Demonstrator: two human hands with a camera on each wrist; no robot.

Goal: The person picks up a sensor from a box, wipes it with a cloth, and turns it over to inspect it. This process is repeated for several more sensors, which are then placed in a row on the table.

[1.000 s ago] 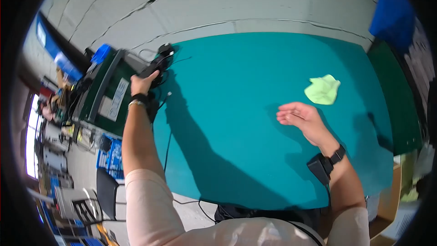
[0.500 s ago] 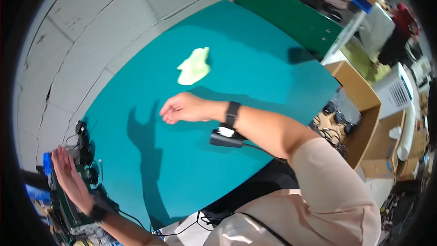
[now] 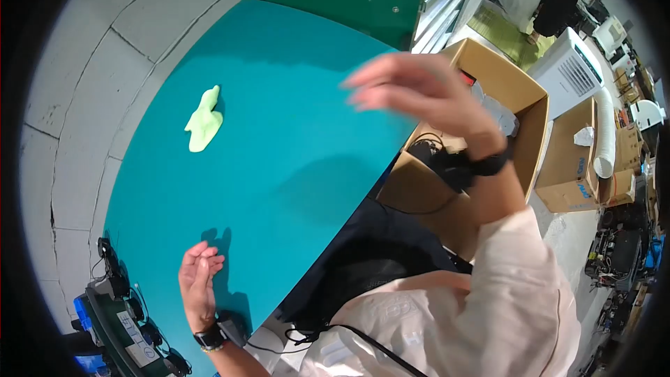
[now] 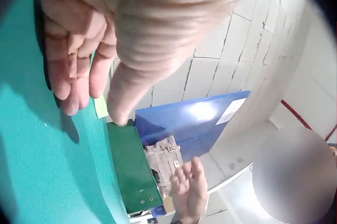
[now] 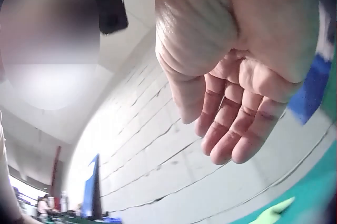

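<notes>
My left hand [image 3: 199, 281] is low over the near left part of the green table [image 3: 279, 139], fingers loosely bent with nothing in them. In the left wrist view the left hand [image 4: 105, 40] shows its palm and relaxed fingers beside the tabletop. Raised and a little blurred, my right hand [image 3: 426, 94] hangs over the table's right edge, near an open cardboard box [image 3: 509, 73]. The right wrist view shows the right hand [image 5: 237, 87] with fingers gently bent and holding nothing. A crumpled pale green cloth [image 3: 204, 126] lies on the table, apart from both hands.
The cardboard box holds dark cables [image 3: 440, 157] and a clear plastic bag [image 3: 499, 112]. A green crate [image 3: 122, 335] with black cables and devices is at the lower left. A white portable unit [image 3: 569, 63] with a hose stands behind another box [image 3: 569, 160]. A block wall [image 3: 77, 119] borders the table.
The view has turned right. My left hand has left the black devices at the crate and moved over the table. My right hand has swung right and up toward the cardboard box.
</notes>
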